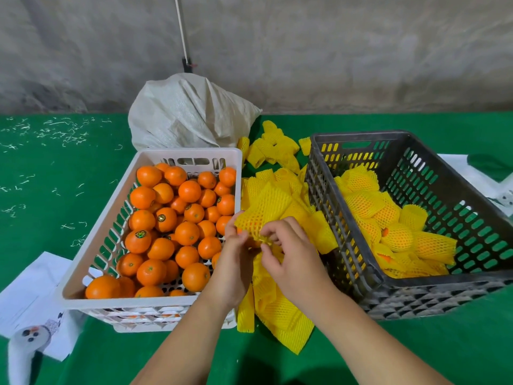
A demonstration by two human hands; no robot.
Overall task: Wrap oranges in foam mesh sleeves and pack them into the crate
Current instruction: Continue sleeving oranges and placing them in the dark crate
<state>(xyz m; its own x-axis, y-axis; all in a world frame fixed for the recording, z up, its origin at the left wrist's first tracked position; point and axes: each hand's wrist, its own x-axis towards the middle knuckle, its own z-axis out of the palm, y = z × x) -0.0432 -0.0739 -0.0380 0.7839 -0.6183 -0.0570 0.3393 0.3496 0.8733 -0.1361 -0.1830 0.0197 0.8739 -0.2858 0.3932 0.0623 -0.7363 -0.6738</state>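
Head view: both hands, left (236,262) and right (291,262), pinch sleeve (263,215) over orange (254,242), mid-wrap. Next, probably: seat it, then into crate (347,234) beside them.

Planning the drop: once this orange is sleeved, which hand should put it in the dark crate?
Probably the right hand: the dark crate sits on its side, while the left hand would have to cross over.

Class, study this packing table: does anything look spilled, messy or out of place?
Yes. Pale shreds lie scattered over the green table at far left, like litter. Loose foam sleeves sprawl in an untidy heap between the white crate and the dark crate.
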